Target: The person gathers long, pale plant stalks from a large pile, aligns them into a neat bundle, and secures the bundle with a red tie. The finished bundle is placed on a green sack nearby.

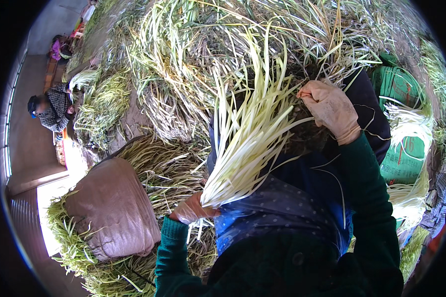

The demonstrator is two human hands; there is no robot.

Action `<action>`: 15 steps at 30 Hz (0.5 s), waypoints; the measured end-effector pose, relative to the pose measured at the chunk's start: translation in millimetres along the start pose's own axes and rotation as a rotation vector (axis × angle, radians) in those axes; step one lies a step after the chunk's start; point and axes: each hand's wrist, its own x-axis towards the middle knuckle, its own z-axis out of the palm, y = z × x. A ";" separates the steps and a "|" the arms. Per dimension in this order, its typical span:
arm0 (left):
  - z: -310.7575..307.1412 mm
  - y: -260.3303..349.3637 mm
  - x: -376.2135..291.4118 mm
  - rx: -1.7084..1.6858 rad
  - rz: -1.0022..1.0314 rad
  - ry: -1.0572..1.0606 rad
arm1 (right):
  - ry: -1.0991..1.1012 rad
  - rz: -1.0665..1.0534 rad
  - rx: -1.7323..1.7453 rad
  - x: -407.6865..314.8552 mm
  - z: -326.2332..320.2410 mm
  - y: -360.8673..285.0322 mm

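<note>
My left hand, in a thin translucent glove, grips a bunch of pale yellow-white leafy stalks, which look like blanched chives. White ends stick out below the fist, and the leaves fan up and away over my lap. My right hand, in a dirty, loose glove, is raised beside the bunch's right edge with its fingers curled. Whether anything is pinched in it is hidden. A dotted plastic apron covers my lap, and a few loose stalks lie on my dark clothing.
Heaped stalks with dry leaves spread ahead. At left, a brown wrapped bundle rests on more stalks. To the right, cleaned white stalks lie on a green printed sack. A person in a checked top sits far left.
</note>
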 end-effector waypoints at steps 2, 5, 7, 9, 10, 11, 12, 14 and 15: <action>2.8 8.2 0.3 0.014 -0.032 0.020 | 0.035 0.070 0.202 -5.7 -1.0 -2.2; 4.0 5.3 3.6 0.090 0.076 0.011 | 0.063 0.203 0.356 -8.8 -8.2 -12.2; 3.3 4.3 1.6 0.047 0.051 0.004 | 0.103 0.165 0.417 -10.5 -13.6 -23.8; 2.5 8.1 -0.2 0.176 0.055 0.016 | 0.171 -0.011 0.499 -17.4 -15.1 -37.5; 2.1 6.8 1.5 0.235 0.058 0.010 | 0.251 -0.044 0.531 -20.1 -18.1 -37.7; 3.3 10.5 -1.1 0.110 0.059 0.017 | 0.245 -0.060 0.525 -19.2 -27.2 -39.6; 3.7 13.6 -1.7 0.107 0.056 0.020 | 0.266 0.005 0.527 -18.3 -34.6 -43.0; 3.5 14.8 -3.6 0.094 0.060 0.015 | 0.299 0.095 0.477 -15.6 -40.4 -39.5; 3.6 15.4 -3.8 0.086 0.069 0.006 | 0.290 0.106 0.437 -14.5 -44.4 -34.6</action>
